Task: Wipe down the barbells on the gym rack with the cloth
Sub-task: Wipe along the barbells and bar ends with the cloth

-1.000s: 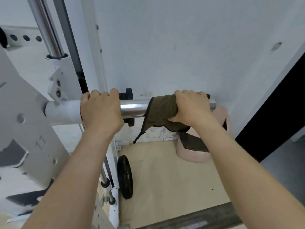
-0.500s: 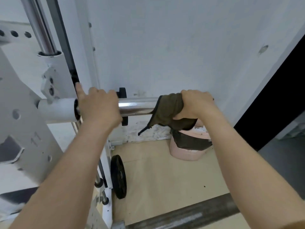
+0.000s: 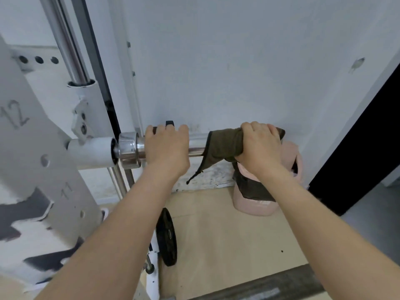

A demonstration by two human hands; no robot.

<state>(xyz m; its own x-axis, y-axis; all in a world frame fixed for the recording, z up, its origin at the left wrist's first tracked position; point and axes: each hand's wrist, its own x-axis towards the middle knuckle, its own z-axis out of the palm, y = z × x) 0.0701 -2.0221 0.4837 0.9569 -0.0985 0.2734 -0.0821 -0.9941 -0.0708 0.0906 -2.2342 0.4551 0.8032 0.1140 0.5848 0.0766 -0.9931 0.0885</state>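
Note:
A chrome barbell (image 3: 195, 146) runs horizontally out of the white rack sleeve (image 3: 91, 151), with its shiny collar (image 3: 129, 149) showing. My left hand (image 3: 166, 149) grips the bar just right of the collar. My right hand (image 3: 258, 148) presses a dark olive cloth (image 3: 223, 146) wrapped over the bar near its right end. A loose corner of the cloth hangs below the bar, and another flap drapes down behind my right wrist. The bar's tip is hidden under the cloth and hand.
The white rack upright (image 3: 43, 169) with numbered holes stands at left, beside a chrome guide rod (image 3: 69, 46). A black weight plate (image 3: 167, 234) leans low by the rack. A pink container (image 3: 257, 204) sits on the floor by the wall. A dark doorway (image 3: 365, 148) is at right.
My left hand has slid right along the bar, uncovering the chrome collar. My right hand stays clamped on the cloth near the bar's end. The camera view has shifted.

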